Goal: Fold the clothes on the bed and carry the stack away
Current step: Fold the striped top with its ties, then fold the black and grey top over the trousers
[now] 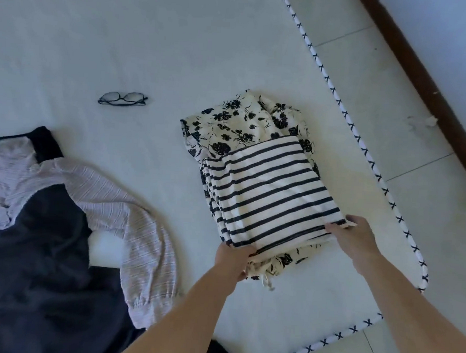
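The bed (152,48) took up most of the room in front of me, its white sheet edged with a cross-stitched trim, the tiled floor (368,83) beyond it on the right. On the left of the sheet lay an unfolded dark dress with pale ribbed sleeves (60,220), well apart from the pile. Near the right edge sat the flowered garment (237,124), folded, with the striped top (269,189) folded on it. A pair of glasses (123,98) lay further up, between the two heaps.

The person's left hand (232,261) pinched the near left corner of the pile, fingers curled into the cloth; the right hand (355,238) gripped the near right corner of the striped top, thumb over the edge.

I judged the pile could slump if it were lifted by those corners alone, since the flowered layer hung out loosely beneath and its drawstring trailed at the front. Being so near the bed's edge, a tug could also drag it over. The glasses might be caught under the dress when it was spread.

How far the fingers reached under the pile was hidden. The dress ran out of view at the left and bottom, and a dark shape at the bottom edge I could not identify.
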